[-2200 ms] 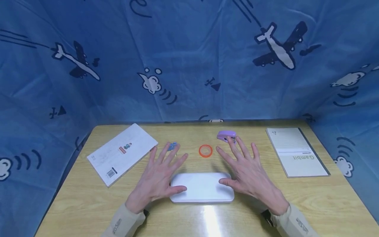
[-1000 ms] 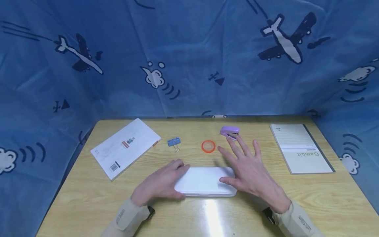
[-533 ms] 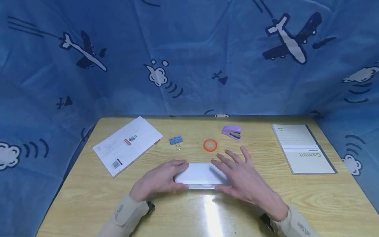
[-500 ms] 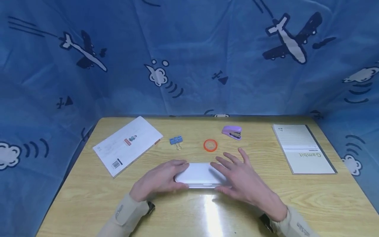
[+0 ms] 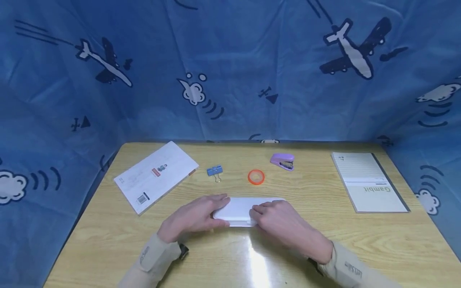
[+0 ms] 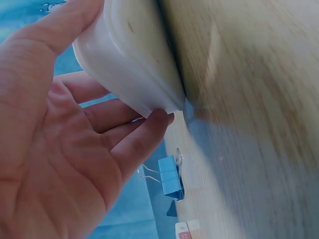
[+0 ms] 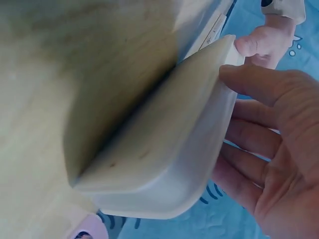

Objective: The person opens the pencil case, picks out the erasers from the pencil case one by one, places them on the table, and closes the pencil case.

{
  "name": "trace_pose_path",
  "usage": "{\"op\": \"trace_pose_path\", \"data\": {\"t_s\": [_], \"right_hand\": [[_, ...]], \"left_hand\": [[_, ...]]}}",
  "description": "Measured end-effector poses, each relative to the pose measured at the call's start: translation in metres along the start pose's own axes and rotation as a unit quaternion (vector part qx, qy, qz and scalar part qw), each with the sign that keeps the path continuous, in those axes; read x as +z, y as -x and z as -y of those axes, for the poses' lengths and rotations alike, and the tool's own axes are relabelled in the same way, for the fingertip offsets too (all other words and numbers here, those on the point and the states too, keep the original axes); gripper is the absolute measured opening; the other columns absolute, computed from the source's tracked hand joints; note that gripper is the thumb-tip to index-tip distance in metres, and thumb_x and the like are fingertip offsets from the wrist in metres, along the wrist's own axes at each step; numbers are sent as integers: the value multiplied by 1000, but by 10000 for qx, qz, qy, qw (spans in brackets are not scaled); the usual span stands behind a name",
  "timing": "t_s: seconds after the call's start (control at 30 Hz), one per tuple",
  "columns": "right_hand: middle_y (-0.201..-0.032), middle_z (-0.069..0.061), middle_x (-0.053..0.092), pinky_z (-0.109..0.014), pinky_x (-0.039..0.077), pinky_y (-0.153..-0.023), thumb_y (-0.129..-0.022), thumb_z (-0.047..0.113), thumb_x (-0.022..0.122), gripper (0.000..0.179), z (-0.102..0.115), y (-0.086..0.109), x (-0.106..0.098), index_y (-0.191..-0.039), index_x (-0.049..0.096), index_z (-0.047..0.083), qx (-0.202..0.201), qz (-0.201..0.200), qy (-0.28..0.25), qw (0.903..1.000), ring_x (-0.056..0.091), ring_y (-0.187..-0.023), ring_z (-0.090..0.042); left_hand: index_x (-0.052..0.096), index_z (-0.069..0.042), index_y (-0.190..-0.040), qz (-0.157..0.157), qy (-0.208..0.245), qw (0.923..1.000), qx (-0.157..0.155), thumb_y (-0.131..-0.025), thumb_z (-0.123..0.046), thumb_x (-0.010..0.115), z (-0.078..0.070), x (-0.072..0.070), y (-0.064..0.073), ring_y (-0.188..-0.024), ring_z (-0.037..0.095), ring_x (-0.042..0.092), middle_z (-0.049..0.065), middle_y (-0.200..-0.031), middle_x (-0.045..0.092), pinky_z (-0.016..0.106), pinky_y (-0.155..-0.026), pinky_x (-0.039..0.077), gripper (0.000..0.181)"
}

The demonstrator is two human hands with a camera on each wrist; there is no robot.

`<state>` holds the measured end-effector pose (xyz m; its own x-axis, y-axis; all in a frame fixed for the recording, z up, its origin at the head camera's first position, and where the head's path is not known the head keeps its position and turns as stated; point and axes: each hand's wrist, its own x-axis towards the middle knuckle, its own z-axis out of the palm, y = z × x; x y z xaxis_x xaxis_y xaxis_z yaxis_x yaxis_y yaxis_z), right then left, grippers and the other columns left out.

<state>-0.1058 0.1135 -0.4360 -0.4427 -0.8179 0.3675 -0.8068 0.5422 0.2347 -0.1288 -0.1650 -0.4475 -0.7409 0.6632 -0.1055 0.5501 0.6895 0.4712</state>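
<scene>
A white hard pencil case [image 5: 239, 206] lies near the middle of the table, its front edge tipped up off the wood. My left hand [image 5: 196, 216] grips its left end, thumb at the front and fingers at the back; in the left wrist view fingertips touch the case's [image 6: 134, 55] lower corner. At the front edge, right of centre, my right hand [image 5: 282, 220] pinches the case, fingers curled over the top. The right wrist view has that thumb on the case's [image 7: 149, 164] rim. Whether the lid is parted there, I cannot tell.
Behind the case lie a blue binder clip [image 5: 215, 171], an orange tape roll [image 5: 256, 177] and a purple stapler [image 5: 282, 161]. A white booklet [image 5: 156, 176] lies at the left, a notepad [image 5: 369, 182] at the right. Blue printed cloth [image 5: 230, 72] hangs behind the table [image 5: 201, 264].
Both hands hovered open over the case at first. The left hand then took its left end and tipped the front up. The right hand moved in and curled onto the front edge.
</scene>
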Motion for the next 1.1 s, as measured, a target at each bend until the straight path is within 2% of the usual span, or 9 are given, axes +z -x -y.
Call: {"op": "trace_pose_path", "data": {"t_s": [0.13,0.37,0.6,0.8,0.9,1.03,1.1], "right_hand": [[-62,12,49,-23,33,-40,-76,5,73,23,-3,-5,-4,-70,54,17,-203,174,130,9996,37,-50,-3],[-59,10,52,-22,32,-39,-78,9,74,20,-5,-12,-9,-69,58,18,-489,438,267,9975,34,-47,-4],[-52,10,43,-23,27,-37,-74,6,68,24,-2,-19,-9,-60,52,18,-772,350,530,9950,21,-49,-6],[-51,9,45,-25,33,-38,-75,7,70,23,-1,-21,-11,-61,54,17,-975,481,622,9921,24,-48,-6],[-51,9,47,-25,35,-39,-75,7,70,22,0,-21,-12,-62,56,17,-1027,574,649,9909,28,-46,-6],[-52,9,49,-25,36,-38,-75,9,71,21,1,-22,-13,-62,57,17,-1037,596,681,9905,30,-46,-6],[-51,9,48,-24,35,-39,-75,9,71,22,1,-23,-14,-62,56,17,-1029,613,666,9906,28,-46,-6]], "left_hand": [[47,-6,-151,19,87,10000,-6,-93,-54,67,1,-1,0,-145,34,45,18,-156,45,45,-120,39,78],[49,-8,-151,-66,33,9999,118,-93,-53,67,2,-1,-1,-143,34,48,19,-155,48,46,-118,41,76],[52,-8,-148,-168,-5,9997,176,-92,-51,70,1,-1,0,-140,35,51,20,-152,51,45,-117,43,73],[59,-7,-140,-287,-74,9991,311,-90,-47,73,0,1,-2,-131,31,60,18,-146,58,42,-107,52,66],[61,-6,-137,-271,-89,9991,322,-89,-46,75,-2,1,-4,-118,25,66,16,-143,61,38,-98,56,64],[62,-6,-133,-268,-119,9990,326,-88,-45,76,-3,1,-4,-100,15,65,12,-137,65,28,-83,55,61],[61,-6,-134,-276,-120,9991,307,-88,-45,77,-3,1,-4,-97,13,63,11,-134,66,25,-80,54,62]]}}
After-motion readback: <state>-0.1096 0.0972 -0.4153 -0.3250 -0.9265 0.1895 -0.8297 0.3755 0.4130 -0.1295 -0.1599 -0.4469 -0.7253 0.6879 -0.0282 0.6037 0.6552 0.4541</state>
